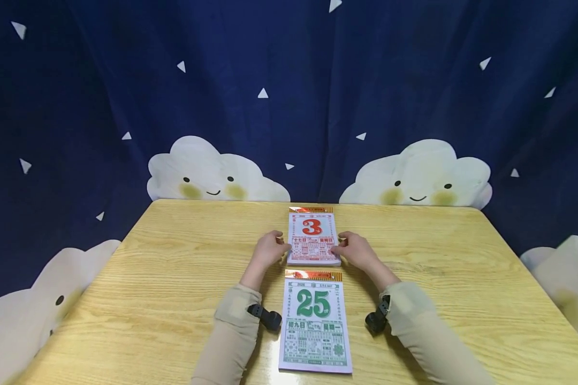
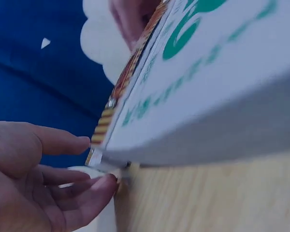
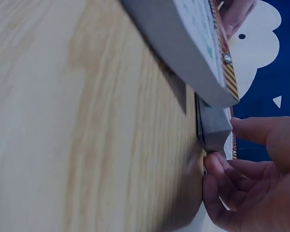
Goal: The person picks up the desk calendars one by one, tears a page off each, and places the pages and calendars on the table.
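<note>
Probably weighty but loose-leaved, the red-numbered calendar [image 1: 312,235], at twelve o'clock from the green-numbered calendar [image 1: 314,321], suits side grips, where left hand [image 1: 271,248] and right hand [image 1: 358,250] pinch it at eight and four.

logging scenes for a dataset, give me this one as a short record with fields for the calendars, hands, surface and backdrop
held: far calendar, large red 3
not held: near calendar, large green 25
left side: left hand grips far calendar's left edge
right side: right hand grips its right edge
surface: wooden table
backdrop: dark blue curtain with white triangles and smiling clouds
</note>
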Available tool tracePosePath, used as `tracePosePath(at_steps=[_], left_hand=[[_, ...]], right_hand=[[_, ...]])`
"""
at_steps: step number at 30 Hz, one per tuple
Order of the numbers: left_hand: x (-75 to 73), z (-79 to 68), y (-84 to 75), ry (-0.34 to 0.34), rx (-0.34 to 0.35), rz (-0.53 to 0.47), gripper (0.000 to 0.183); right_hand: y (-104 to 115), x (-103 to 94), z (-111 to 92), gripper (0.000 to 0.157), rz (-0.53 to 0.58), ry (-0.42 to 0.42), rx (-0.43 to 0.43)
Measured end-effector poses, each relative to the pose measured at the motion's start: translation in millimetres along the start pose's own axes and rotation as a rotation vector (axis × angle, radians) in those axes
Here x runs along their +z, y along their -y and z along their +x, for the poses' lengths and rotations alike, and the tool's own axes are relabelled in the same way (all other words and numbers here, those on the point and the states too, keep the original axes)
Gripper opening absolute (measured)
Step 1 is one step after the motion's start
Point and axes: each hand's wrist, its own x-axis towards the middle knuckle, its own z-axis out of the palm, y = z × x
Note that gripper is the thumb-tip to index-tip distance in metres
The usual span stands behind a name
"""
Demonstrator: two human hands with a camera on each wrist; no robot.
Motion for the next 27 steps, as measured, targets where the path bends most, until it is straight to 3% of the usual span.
tracePosePath(at_steps=[7, 13, 15, 20, 27], left_hand=[[6.2, -1.2, -11.3, -0.025, -0.109, -0.045, 0.056], [9.5, 4.7, -11.3, -0.079, -0.132, -0.006, 0.048], [6.5, -1.6, -18.9, -0.102, -0.138, -0.021, 0.044], [11.4, 8.9, -10.4, -0.112, -0.178, -0.137, 0.033], [51.4, 91.5, 75.4, -0.051, -0.145, -0.371, 0.021]], right_hand=[[2, 1.5, 4, 0.048, 0.111, 0.016, 0.104], [2, 5.1, 8, 0.035, 0.217, -0.002, 0.164], [2, 5.7, 9, 0.034, 0.239, -0.007, 0.172], [5, 5.1, 10, 0.036, 0.313, 0.029, 0.184], [7, -2.8, 11, 0.038, 0.468, 0.116, 0.240]])
